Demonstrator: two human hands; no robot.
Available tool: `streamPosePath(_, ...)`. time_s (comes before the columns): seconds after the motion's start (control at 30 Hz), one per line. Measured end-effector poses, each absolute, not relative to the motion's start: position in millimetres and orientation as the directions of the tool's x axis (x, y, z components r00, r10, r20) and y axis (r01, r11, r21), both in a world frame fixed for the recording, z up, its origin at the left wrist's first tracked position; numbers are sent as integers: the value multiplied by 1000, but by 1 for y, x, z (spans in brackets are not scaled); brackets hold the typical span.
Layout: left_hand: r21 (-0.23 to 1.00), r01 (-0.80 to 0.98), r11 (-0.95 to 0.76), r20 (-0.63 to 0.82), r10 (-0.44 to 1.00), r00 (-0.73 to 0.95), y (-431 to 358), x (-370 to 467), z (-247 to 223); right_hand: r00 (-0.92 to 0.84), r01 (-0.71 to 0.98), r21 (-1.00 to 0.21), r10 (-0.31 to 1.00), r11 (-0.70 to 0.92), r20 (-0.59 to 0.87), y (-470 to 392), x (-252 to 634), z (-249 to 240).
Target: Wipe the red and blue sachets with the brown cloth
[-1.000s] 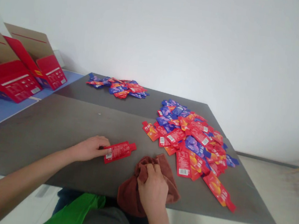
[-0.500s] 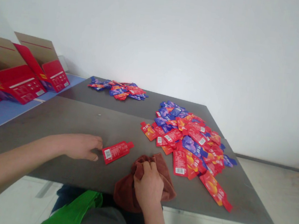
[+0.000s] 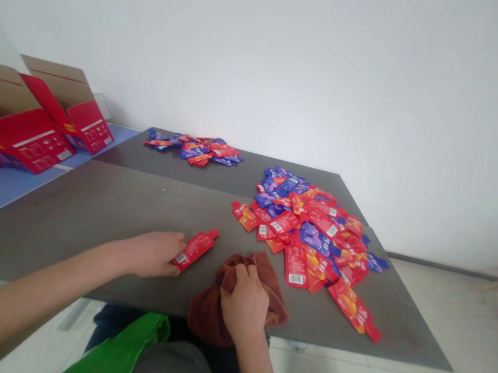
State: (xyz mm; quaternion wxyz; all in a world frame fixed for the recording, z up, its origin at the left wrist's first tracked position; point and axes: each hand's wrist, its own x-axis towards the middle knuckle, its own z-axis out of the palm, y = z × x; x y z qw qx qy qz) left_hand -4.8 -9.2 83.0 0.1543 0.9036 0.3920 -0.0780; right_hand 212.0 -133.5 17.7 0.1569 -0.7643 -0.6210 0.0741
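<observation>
Glossy, plastic-looking film forms the near pouch, its printed face smooth. To its right, a cloth of soft, matt fabric shows a rumpled, napped surface. The table beneath is smooth and dull. Shiny, slick film covers the pouches heaped at right and the far pile. At left, cardboard boxes pair smooth printed outsides with matt, raw-looking flaps.

Free tabletop lies left of the pouch heap (wide obstacle).
</observation>
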Motion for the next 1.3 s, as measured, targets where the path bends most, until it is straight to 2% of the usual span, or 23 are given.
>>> streamPosePath(0.23, 190, 749, -634, -197, 723, 662, -20, -16, 63, 208, 928, -328, 976, -178, 60, -133, 212, 19)
streamPosePath(0.63, 109, 747, -656, -238, 713, 660, -12, 11, 67, 221, 920, -345, 973, -186, 67, -134, 211, 19)
streamPosePath(0.73, 155, 737, -657, -256, 694, 673, -8, 10, 73, 221, 921, -342, 974, -188, 58, -134, 211, 18)
streamPosePath(0.87, 297, 698, -651, -265, 646, 716, 9, -4, 81, 225, 916, -358, 971, -184, 76, -134, 212, 20)
streamPosePath(1.03, 474, 707, -524, -280, 672, 686, 30, -28, 73, 230, 910, -368, 971, -192, 64, -134, 210, 20)
streamPosePath(1.3, 512, 716, -474, -120, 787, 606, 21, -24, 36, 208, 892, -424, 976, -159, 71, -135, 213, 21)
